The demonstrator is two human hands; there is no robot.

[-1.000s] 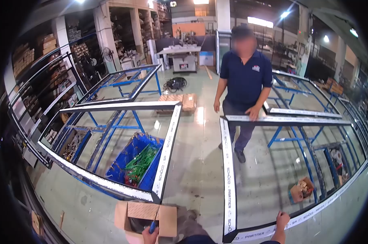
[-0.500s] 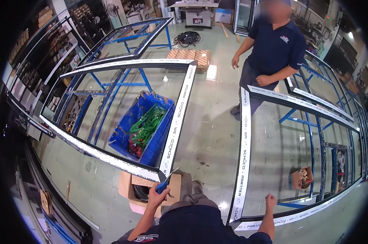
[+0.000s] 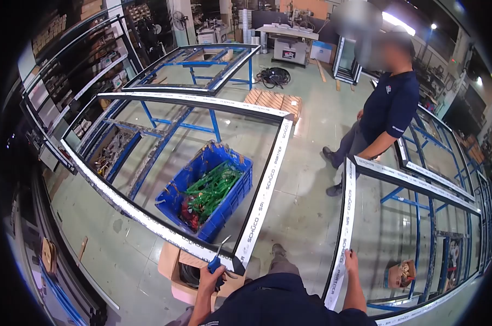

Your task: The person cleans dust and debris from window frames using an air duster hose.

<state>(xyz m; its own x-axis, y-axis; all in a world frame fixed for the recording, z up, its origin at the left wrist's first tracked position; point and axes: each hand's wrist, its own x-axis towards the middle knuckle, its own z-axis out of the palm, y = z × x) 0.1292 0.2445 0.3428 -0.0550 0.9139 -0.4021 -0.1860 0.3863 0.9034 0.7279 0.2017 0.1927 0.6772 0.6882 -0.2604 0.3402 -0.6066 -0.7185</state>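
Note:
My left hand (image 3: 210,280), at the lower middle of the head view, is closed round a blue-handled tool (image 3: 215,265) with a slim metal tip pointing up. It is beside the near corner of the left window frame (image 3: 266,187), a dark profile covered in white printed tape. My right hand (image 3: 352,263) grips the long side bar of the right window frame (image 3: 345,220), which carries the same tape. Part of its fingers is hidden behind the bar.
Inside the left frame's outline stands a blue crate (image 3: 232,201) with green strips (image 3: 213,185). An open cardboard box (image 3: 172,271) is under its near corner. A co-worker (image 3: 390,108) stands beyond the right frame. A wooden pallet (image 3: 273,103) lies farther back on the floor.
My view has shifted and tilted up. My right hand has come to the right frame's bar and closed on it. The tool's tip has swung more upright. The co-worker has turned sideways.

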